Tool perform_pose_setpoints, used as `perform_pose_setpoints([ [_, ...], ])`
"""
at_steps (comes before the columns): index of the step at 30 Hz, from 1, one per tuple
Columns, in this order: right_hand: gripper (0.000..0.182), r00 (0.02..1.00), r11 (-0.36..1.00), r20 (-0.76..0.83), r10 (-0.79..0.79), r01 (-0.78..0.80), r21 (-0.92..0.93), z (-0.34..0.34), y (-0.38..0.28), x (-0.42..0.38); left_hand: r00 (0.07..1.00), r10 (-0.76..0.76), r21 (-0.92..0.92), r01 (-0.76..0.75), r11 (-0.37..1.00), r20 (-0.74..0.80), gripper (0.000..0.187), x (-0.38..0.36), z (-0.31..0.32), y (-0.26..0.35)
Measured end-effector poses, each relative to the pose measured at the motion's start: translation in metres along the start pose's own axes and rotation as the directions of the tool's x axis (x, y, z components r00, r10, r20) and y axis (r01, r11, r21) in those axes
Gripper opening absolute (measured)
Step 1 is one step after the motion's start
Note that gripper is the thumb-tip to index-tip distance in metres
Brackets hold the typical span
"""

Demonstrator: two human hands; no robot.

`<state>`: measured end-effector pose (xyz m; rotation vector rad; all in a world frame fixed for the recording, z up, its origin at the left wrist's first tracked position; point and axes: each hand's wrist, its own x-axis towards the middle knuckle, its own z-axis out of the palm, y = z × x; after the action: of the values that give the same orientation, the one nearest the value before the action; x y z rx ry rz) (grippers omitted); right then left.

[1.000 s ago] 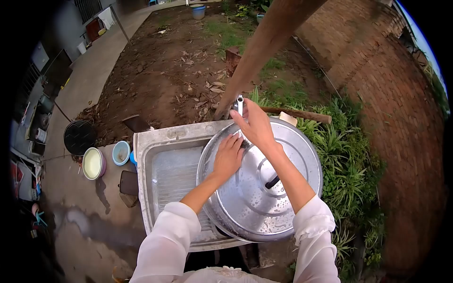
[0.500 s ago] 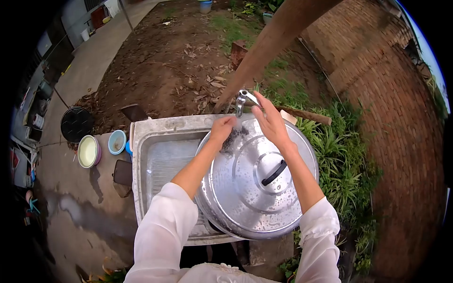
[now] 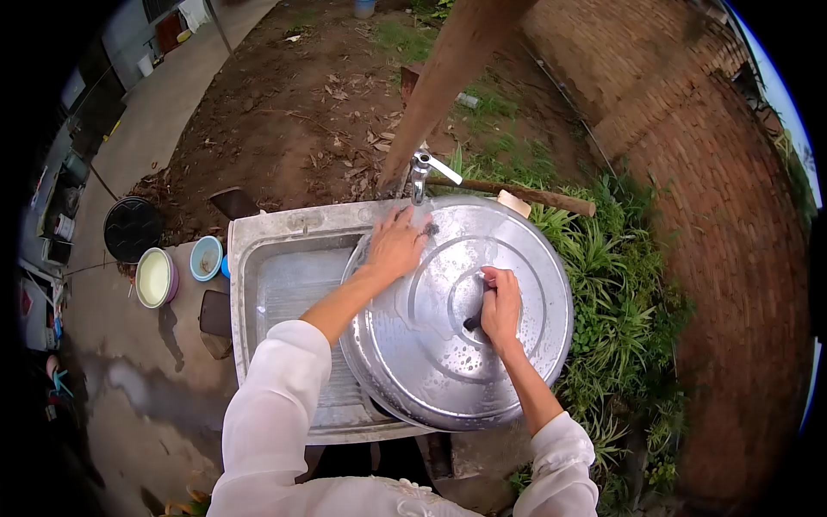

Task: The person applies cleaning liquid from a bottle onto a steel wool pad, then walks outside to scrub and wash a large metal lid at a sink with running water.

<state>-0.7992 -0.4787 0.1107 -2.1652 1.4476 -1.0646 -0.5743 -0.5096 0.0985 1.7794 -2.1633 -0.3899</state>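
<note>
A large round metal lid (image 3: 413,345), wet with drops, lies over the right part of the sink. My right hand (image 3: 501,310) is closed round the black handle (image 3: 471,324) at the lid's middle, hiding most of it. My left hand (image 3: 398,244) lies with fingers spread over the lid's far left part, just below the tap (image 3: 419,177). A small dark patch (image 3: 432,230) shows beside its fingertips. The tap's lever points to the right, and neither hand is on it.
The stone sink (image 3: 244,319) has a ribbed basin on the left. A wooden post (image 3: 448,86) slants up behind the tap. Green plants (image 3: 603,293) border the right side, below a brick wall (image 3: 689,181). Basins (image 3: 155,277) and a black lid (image 3: 133,229) are on the left.
My right hand has come down from beside the tap lever to the lid's handle and closed on it. My left hand has spread out over the lid below the tap.
</note>
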Motion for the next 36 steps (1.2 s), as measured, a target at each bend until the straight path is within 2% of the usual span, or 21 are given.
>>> perform_pose_setpoints([
  [1,0.037,1.0,1.0,0.003,-0.002,0.002,-0.011,0.001,0.001,0.0,0.997,0.01,0.006,-0.009,1.0,-0.08,0.047,0.009,0.006,0.012],
  [3,0.036,0.988,0.992,-0.138,0.065,-0.049,0.116,0.006,-0.004,-0.002,0.975,0.019,0.026,-0.013,1.0,-0.221,0.046,0.02,0.02,0.037],
  [5,0.038,0.983,0.991,-0.179,0.052,-0.028,0.133,0.007,-0.004,-0.003,0.971,0.197,-0.059,-0.207,0.977,-0.138,0.046,0.014,0.036,0.055],
  [7,0.039,0.982,0.994,-0.183,0.041,-0.022,0.107,0.008,0.001,-0.004,0.933,0.319,-0.116,-0.34,0.933,-0.167,0.047,-0.011,0.037,0.054],
  [11,0.037,0.98,0.995,-0.2,0.02,0.0,0.101,0.007,0.0,-0.006,0.919,0.376,-0.104,-0.388,0.916,-0.115,0.045,-0.083,0.007,0.019],
  [13,0.036,0.986,0.993,-0.158,0.059,-0.043,0.106,0.007,-0.001,-0.006,0.948,0.213,0.017,-0.215,0.976,-0.236,0.042,-0.084,0.002,0.0],
  [14,0.034,0.983,0.995,-0.176,0.053,-0.037,0.096,0.009,0.003,-0.007,0.949,0.208,0.012,-0.212,0.977,-0.238,0.042,-0.072,0.005,-0.003],
  [16,0.034,0.984,0.995,-0.17,0.06,-0.046,0.084,0.009,0.002,-0.008,0.901,-0.081,0.002,0.09,0.996,-0.426,0.035,-0.038,0.015,-0.005],
  [17,0.033,0.983,0.995,-0.171,0.073,-0.061,0.076,0.009,0.002,-0.007,0.895,-0.09,-0.003,0.098,0.995,-0.436,0.035,-0.034,0.02,0.0],
  [19,0.032,0.982,0.997,-0.181,0.051,-0.038,0.073,0.01,-0.001,-0.007,0.898,0.164,-0.256,-0.284,0.924,-0.408,0.029,-0.032,0.03,0.009],
  [21,0.032,0.982,0.992,-0.166,0.085,-0.068,0.109,0.009,-0.001,-0.006,0.864,0.147,-0.262,-0.303,0.916,-0.482,0.025,-0.02,0.031,-0.001],
  [22,0.032,0.983,0.993,-0.165,0.081,-0.064,0.101,0.009,-0.002,-0.006,0.866,-0.297,-0.637,-0.032,0.77,-0.403,0.025,-0.007,0.029,-0.007],
  [23,0.032,0.982,0.995,-0.175,0.069,-0.056,0.078,0.009,-0.003,-0.006,0.746,-0.649,-0.89,0.186,0.417,-0.148,0.026,0.006,0.026,-0.012],
  [24,0.031,0.981,0.997,-0.183,0.058,-0.048,0.055,0.009,-0.004,-0.006,0.748,-0.648,-0.893,0.184,0.412,-0.145,0.026,0.02,0.016,-0.013],
  [25,0.031,0.982,0.998,-0.181,0.056,-0.048,0.049,0.008,-0.002,-0.009,0.724,-0.645,-0.957,0.072,-0.281,0.244,0.029,0.035,0.0,-0.01],
  [26,0.031,0.982,0.996,-0.177,0.071,-0.062,0.057,0.01,-0.001,-0.007,0.757,-0.392,-0.547,-0.055,-0.836,0.523,0.032,0.046,-0.014,-0.007],
  [28,0.029,0.979,0.99,-0.156,0.13,-0.119,0.08,0.009,-0.005,-0.007,0.793,-0.347,-0.553,-0.015,-0.833,0.501,0.033,0.064,-0.005,-0.004],
  [30,0.029,0.982,0.995,-0.162,0.092,-0.086,0.045,0.009,-0.003,-0.006,0.809,-0.293,-0.518,0.016,-0.855,0.51,0.032,0.083,0.012,-0.005],
  [33,0.028,0.985,0.997,-0.157,0.073,-0.071,0.018,0.008,-0.002,-0.006,0.757,-0.4,-0.292,-0.283,-0.913,0.516,0.029,0.097,0.022,-0.012],
  [35,0.027,0.986,0.996,-0.141,0.086,-0.082,0.034,0.008,-0.002,-0.007,0.756,-0.349,-0.263,-0.238,-0.935,0.554,0.02,0.099,0.019,-0.016],
  [36,0.027,0.986,0.996,-0.145,0.087,-0.082,0.038,0.007,-0.002,-0.006,0.714,-0.429,-0.382,-0.24,-0.892,0.553,0.022,0.1,0.015,-0.013],
])
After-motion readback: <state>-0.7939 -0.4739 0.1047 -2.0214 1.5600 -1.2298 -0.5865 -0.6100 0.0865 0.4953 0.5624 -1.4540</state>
